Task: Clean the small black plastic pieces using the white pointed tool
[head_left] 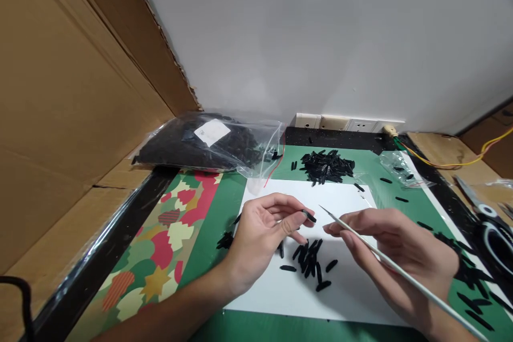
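Note:
Between thumb and fingertips, my left hand (262,235) pinches a small black oblong piece (308,216) above a white sheet (340,299). My right hand (401,256) grips a thin white pointed tool (385,259), which looks like a fine paintbrush. Its dark tip points at the held piece, a short gap apart. Under the hands, a loose group of similar black pieces (308,259) lies on the sheet. My left hand partly covers a few more pieces near its wrist.
A larger heap of black pieces (327,166) lies on the green mat behind, with more pieces (465,262) at the right. A filled plastic bag (192,144) rests by the wall. Scissors (487,219) lie far right. Cardboard (80,64) stands left; a power strip (348,123) is behind.

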{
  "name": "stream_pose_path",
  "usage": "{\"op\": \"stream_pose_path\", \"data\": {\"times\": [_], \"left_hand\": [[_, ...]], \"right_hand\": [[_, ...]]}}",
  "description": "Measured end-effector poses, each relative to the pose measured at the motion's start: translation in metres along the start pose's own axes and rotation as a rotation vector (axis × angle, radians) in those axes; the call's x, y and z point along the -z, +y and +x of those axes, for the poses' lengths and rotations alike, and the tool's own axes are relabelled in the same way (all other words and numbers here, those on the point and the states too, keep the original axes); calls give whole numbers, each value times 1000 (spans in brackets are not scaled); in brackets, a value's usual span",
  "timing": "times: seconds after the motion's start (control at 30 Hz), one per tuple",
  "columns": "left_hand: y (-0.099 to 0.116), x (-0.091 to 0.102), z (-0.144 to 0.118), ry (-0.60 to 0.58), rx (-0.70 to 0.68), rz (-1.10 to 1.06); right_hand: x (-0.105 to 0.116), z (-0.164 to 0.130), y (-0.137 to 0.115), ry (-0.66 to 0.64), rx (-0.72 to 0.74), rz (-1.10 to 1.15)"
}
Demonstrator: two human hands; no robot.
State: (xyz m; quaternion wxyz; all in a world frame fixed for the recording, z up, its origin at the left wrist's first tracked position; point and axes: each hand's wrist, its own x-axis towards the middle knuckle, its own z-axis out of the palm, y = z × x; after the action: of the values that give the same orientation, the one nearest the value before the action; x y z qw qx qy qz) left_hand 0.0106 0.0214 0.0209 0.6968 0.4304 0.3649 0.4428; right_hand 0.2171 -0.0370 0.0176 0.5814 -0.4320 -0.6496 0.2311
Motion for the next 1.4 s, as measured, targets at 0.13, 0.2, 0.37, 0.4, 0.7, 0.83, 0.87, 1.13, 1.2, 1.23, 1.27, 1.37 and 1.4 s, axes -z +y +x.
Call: {"op": "stream_pose_path", "data": {"times": [0.13, 0.2, 0.37, 0.4, 0.7, 0.83, 0.87, 1.13, 1.2, 1.23, 1.27, 1.37, 1.4], "left_hand": [[0, 0, 0, 69, -79, 32], [1, -1, 0, 85, -98, 44], [1, -3, -2, 105, -104, 65], [1, -4, -2, 105, -108, 67], [2, -6, -6, 120, -183, 155], [0, -5, -8, 169, -240, 280], [-1, -5, -8, 181, -254, 309], [-4, -7, -10, 177, -232, 294], [-4, -8, -10, 174, -212, 262], [-4, -8, -10, 175, -204, 246], [-4, -8, -10, 181, -197, 236], [-5, -9, -11, 191, -184, 254], [-5, -9, -12, 192, -183, 268]], "right_hand": [[3, 0, 6, -72, 98, -89], [3, 0, 9, -80, 119, -52], [2, 0, 9, -119, 96, -21], [2, -1, 8, -126, 97, -31], [3, 3, 1, -147, 117, -125], [-1, -1, 2, -142, 70, -194], [-3, -3, 2, -131, 64, -197], [-12, -12, 6, -112, 114, -251], [-14, -14, 7, -103, 179, -291], [-15, -14, 8, -99, 218, -315], [-16, -15, 8, -101, 257, -341], [-18, -15, 7, -129, 351, -420], [-18, -14, 6, -134, 369, -441]]}}
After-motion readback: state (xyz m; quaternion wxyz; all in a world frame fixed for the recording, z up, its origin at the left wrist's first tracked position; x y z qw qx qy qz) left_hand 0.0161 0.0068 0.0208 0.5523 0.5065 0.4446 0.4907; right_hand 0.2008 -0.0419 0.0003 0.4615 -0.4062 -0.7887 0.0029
